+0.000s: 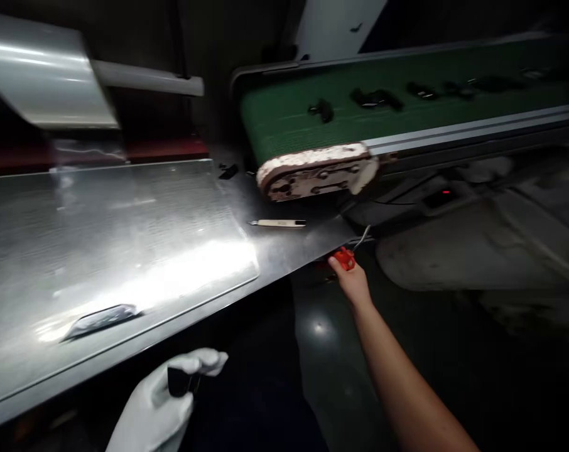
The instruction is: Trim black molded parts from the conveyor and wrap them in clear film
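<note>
My left hand [164, 395], in a white glove, is closed round a small black part [177, 382] in front of the table's near edge. Thin lines show beside that part; I cannot tell what they are. My bare right hand [353, 279] reaches to the table's right corner, its fingers wrapped on a red-handled tool [345, 258]. A thin, bent, pale rod sticks up from the tool; its exact kind is unclear. On the metal table, left of the right hand, lies a cream-handled craft knife [281, 223]. A clear plastic-looking piece [100, 320] rests on the mat nearer my left hand.
A green conveyor belt [284, 125] carrying several dark parts [376, 98] runs along the back right. A big film roll [44, 69] hangs over a clear mat [162, 213] at left. Pale bags or covers [454, 251] lie below the conveyor.
</note>
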`<state>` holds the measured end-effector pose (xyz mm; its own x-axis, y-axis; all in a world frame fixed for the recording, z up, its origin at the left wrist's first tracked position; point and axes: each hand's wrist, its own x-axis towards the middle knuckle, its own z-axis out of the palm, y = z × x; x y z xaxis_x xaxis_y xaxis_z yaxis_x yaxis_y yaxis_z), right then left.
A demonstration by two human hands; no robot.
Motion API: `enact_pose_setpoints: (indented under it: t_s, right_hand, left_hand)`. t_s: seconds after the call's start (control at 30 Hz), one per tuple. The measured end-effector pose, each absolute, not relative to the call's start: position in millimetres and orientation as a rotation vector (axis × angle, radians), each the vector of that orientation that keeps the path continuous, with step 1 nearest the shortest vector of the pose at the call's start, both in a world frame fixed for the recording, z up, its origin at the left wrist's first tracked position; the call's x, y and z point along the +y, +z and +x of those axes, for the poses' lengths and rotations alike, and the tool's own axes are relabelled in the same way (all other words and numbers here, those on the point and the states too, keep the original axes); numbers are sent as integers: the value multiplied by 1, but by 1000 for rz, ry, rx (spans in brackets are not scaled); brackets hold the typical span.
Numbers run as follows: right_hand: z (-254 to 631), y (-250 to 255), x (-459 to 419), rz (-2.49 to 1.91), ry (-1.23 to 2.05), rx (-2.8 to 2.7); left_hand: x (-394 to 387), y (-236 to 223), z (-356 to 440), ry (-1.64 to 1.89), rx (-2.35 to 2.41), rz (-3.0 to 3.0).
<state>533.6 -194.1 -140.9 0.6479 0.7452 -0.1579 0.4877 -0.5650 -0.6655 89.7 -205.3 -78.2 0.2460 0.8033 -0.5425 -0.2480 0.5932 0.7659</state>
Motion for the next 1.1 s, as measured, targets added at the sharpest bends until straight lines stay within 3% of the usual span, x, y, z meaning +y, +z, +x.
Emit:
enact_pose_setpoints:
  t_s: [0.13, 0.27, 0.4, 0.5, 0.83, 1.0, 1.1]
  right_hand:
    - [485, -154, -175, -2165, 1165, -1222]
    - [397, -111, -173, -1783, 1494, -1584]
    - [292, -32, -159, -1009, 1140, -1991]
    - [238, -3, -140, -811, 983, -2132]
    - [215, -6, -95, -807, 913, -2369]
    - [207, -6, -35, -1082, 367, -2782]
    - [199, -10, -16, -1116, 228, -2959]
  left_hand:
    - [-196, -56, 75, 1202, 794, 339]
    - [-187, -57, 57, 1362, 692, 404]
    - [-187, -56, 53, 1420, 799, 492]
    - [-189, -53, 51, 1438, 997, 576]
    - [-195, -54, 32, 1297, 1354, 545]
    - [-183, -37, 19, 1296, 1579, 972]
    - [-178, -37, 16, 1389, 1536, 958]
